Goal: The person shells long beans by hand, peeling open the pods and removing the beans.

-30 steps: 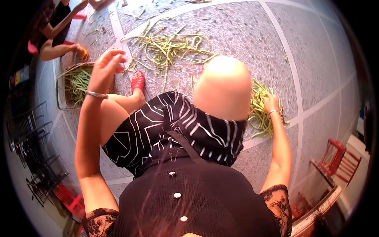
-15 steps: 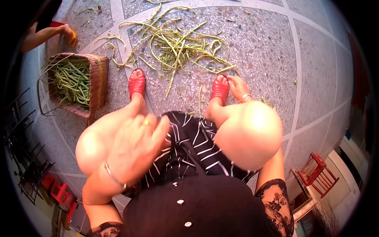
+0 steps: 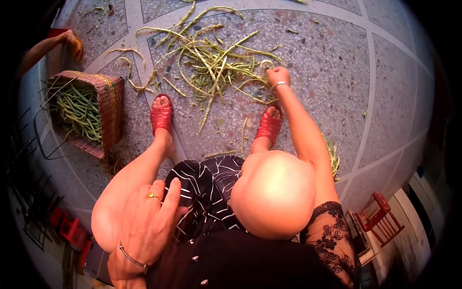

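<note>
The speckled stone-chip floor [image 3: 332,62] is looking smooth. The basket [image 3: 111,108] is showing rough, woven strips, the long beans [image 3: 219,72] a matt skin. Red sandals [image 3: 161,118] are gleaming like glossy plastic; metal bracelets [image 3: 279,85] are shining, and the sleeve [image 3: 332,226] is displaying sheer lace.

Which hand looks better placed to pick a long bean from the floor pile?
Probably the right hand: it is at the edge of the bean pile, while the left hand is farther back, near the lap.
</note>
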`<state>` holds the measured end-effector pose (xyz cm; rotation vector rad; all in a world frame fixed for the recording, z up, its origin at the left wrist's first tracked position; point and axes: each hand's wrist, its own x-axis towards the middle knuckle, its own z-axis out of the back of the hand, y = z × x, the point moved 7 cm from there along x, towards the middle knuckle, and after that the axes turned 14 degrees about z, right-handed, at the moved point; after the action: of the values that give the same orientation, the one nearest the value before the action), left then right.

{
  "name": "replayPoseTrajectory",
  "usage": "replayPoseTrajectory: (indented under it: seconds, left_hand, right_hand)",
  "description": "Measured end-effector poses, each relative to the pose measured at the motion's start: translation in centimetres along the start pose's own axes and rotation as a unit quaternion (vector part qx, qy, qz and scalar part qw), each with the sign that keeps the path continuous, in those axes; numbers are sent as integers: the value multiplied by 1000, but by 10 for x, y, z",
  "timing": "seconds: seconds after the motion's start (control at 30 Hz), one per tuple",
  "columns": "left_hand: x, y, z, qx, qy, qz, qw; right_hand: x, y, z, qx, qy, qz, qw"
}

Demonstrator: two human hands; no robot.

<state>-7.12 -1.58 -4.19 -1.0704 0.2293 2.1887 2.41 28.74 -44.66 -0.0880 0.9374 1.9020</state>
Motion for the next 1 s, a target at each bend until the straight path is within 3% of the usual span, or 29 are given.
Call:
replayPoseTrajectory:
  seconds: [0.07,0.1,0.2,0.3,0.4,0.53,0.63,0.7,0.8,0.97,1.0]
  left_hand:
    - [-1,-1,2,7,-2,-4,1000]
    - [-2,-2,4,10,-5,-5,1000]
    - [-11,-9,7,3,-37,-34,999]
    - [-22,-15,10,-27,-112,-96,989]
    - [-32,-17,15,-4,-191,-116,975]
    - [-49,-12,29,-109,-331,-143,926]
    - [-55,-1,42,-260,-402,-175,860]
    - [-55,10,51,-381,-401,-147,820]
    - [-55,20,53,-506,-385,-217,740]
    - [-63,19,49,-607,-258,-305,686]
    - [-60,22,44,-625,-232,-314,676]
  right_hand:
    - [-15,13,4,200,10,-2,980]
    - [-27,28,9,332,20,6,943]
    - [-63,67,32,464,134,-25,875]
    - [-106,120,71,520,189,16,833]
    - [-143,169,108,567,158,38,807]
    - [-188,229,148,547,303,164,763]
    - [-229,275,173,452,345,226,791]
    - [-259,301,182,415,354,238,804]
    - [-292,319,178,348,412,259,801]
    - [-330,339,164,355,432,266,785]
    - [-331,342,164,338,382,299,807]
